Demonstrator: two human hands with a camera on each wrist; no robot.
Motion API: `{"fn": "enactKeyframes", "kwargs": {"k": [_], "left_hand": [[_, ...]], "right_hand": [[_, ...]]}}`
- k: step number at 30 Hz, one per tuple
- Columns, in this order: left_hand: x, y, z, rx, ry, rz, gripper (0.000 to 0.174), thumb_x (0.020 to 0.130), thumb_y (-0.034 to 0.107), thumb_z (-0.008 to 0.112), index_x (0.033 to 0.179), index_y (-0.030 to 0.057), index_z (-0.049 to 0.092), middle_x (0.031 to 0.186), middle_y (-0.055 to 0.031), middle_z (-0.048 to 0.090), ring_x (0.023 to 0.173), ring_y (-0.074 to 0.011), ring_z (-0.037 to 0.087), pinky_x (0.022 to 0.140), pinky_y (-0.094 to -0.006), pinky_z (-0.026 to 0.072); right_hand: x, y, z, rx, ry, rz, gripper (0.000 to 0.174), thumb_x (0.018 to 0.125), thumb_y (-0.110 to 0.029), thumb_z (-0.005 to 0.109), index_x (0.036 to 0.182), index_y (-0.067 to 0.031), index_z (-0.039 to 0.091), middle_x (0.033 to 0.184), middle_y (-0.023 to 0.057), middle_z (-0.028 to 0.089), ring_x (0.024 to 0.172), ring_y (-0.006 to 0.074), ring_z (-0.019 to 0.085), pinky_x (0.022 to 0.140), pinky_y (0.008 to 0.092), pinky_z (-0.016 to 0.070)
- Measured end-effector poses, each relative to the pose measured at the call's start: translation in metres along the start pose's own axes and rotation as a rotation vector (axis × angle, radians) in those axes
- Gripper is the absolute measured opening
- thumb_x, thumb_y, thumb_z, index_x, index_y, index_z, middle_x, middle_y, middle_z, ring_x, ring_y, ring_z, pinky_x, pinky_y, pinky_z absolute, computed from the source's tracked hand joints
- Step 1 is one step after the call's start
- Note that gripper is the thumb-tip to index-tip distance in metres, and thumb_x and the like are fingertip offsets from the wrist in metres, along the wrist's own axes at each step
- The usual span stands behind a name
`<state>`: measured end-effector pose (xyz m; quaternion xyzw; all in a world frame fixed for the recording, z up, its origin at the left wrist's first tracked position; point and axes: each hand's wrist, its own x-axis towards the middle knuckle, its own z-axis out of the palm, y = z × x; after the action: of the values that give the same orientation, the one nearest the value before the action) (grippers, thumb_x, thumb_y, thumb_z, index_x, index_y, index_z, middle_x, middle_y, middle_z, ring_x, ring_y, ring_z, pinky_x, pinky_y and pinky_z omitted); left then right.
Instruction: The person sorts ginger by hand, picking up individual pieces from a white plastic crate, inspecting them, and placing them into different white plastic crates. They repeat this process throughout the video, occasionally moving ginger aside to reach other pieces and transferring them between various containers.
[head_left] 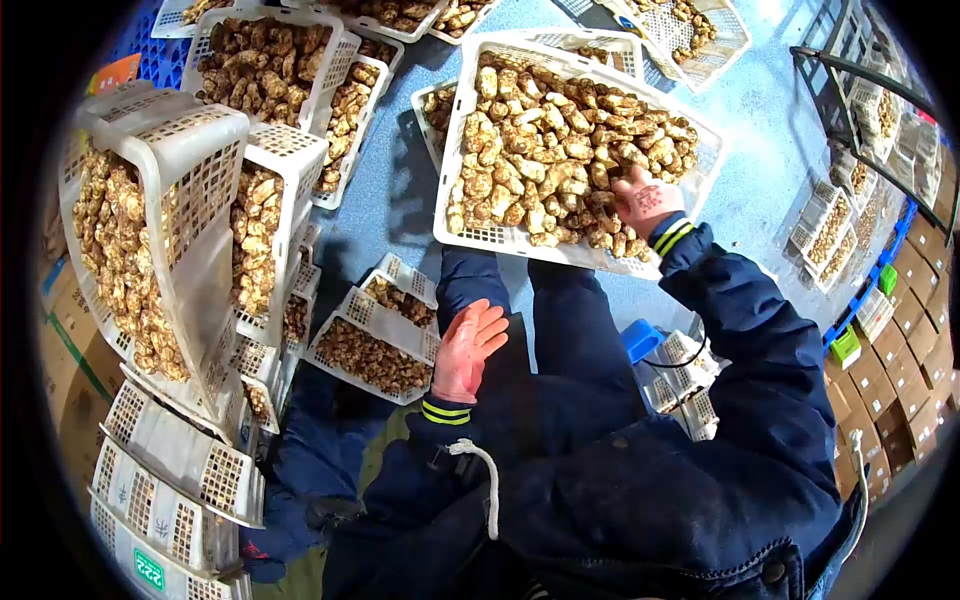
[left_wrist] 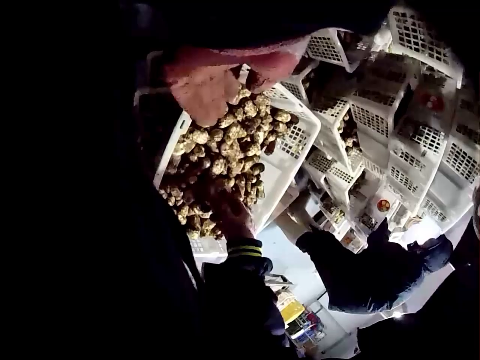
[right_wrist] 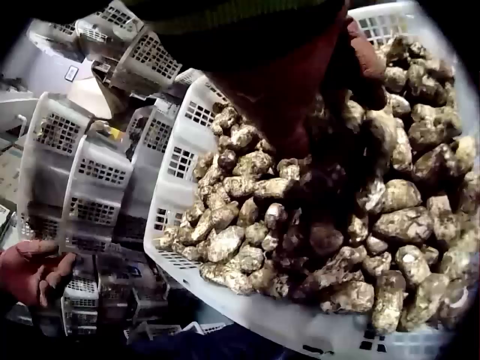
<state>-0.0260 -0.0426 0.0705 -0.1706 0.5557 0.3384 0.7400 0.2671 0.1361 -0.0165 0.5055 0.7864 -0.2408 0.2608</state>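
A white plastic crate (head_left: 590, 258) full of stubby, brown-and-pale mushrooms (head_left: 530, 150) stands in front of me, over my knees. My right hand (head_left: 648, 202) reaches down among the mushrooms near the crate's right side, fingertips in the heap. In the right wrist view its thumb shows beside the mushrooms (right_wrist: 409, 225), while the fingers are lost in dark shadow, so I cannot tell whether they grip one. My left hand (head_left: 468, 350) is held below the crate's near edge, palm turned up, fingers extended and holding nothing. In the left wrist view this hand (left_wrist: 202, 90) covers part of the crate.
Tall stacked crates (head_left: 200, 230) of mushrooms rise at the left. Smaller filled crates (head_left: 375, 350) sit on the floor by my left hand. More crates stand behind the main one. A blue scoop-like object (head_left: 640, 340) lies near my right leg. Cardboard boxes (head_left: 890, 380) line the far right.
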Motion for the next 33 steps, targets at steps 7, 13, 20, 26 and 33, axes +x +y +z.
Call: {"fn": "enactKeyframes", "kwargs": {"k": [7,13,20,26,33], "left_hand": [[0.0,-0.003,-0.008,-0.042,-0.036,0.028,0.042,0.089,0.028,0.044,0.12,0.0,0.04,0.115,-0.0197,0.049,0.102,-0.0286,0.052,0.086,-0.0383,0.042],[-0.003,0.001,-0.004,-0.012,-0.035,0.036,0.045,0.09,0.027,0.039,0.124,-0.0015,0.035,0.117,-0.0191,0.047,0.1,-0.0278,0.052,0.088,-0.037,0.0412],[-0.001,0.006,-0.004,0.024,0.008,0.04,0.044,0.091,0.026,0.036,0.125,-0.0009,0.033,0.117,-0.0192,0.047,0.102,-0.0277,0.051,0.088,-0.0363,0.0412],[-0.001,0.003,-0.015,-0.047,-0.037,0.041,0.043,0.09,0.027,0.039,0.122,-0.0015,0.037,0.118,-0.0197,0.046,0.103,-0.0281,0.051,0.088,-0.0375,0.0412],[-0.003,0.009,-0.002,0.046,0.061,-0.018,0.045,0.089,0.03,0.043,0.122,-0.0005,0.038,0.118,-0.0184,0.047,0.103,-0.0256,0.051,0.086,-0.0356,0.0425]], "right_hand": [[0.037,-0.011,-0.035,0.102,0.293,0.103,0.035,0.072,-0.022,0.058,0.106,-0.0177,0.051,0.095,0.0109,0.05,0.081,0.0284,0.057,0.066,0.0381,0.0475],[0.152,-0.09,0.002,-0.073,0.359,-0.05,0.026,0.07,-0.015,0.057,0.096,-0.0152,0.056,0.097,0.0091,0.052,0.092,0.0257,0.052,0.072,0.0384,0.0453],[0.085,-0.055,0.016,-0.115,0.043,-0.249,0.016,0.077,-0.017,0.049,0.091,-0.0125,0.057,0.09,0.0059,0.055,0.091,0.0236,0.054,0.068,0.0348,0.047],[0.039,-0.018,-0.018,-0.184,0.002,-0.156,0.015,0.076,-0.018,0.048,0.085,-0.0143,0.06,0.085,0.0073,0.054,0.085,0.0241,0.055,0.066,0.0361,0.0458],[0.166,-0.071,-0.014,0.325,0.373,0.191,0.034,0.077,-0.025,0.055,0.109,-0.015,0.049,0.101,0.0108,0.055,0.091,0.0269,0.055,0.075,0.0365,0.0458]]}}
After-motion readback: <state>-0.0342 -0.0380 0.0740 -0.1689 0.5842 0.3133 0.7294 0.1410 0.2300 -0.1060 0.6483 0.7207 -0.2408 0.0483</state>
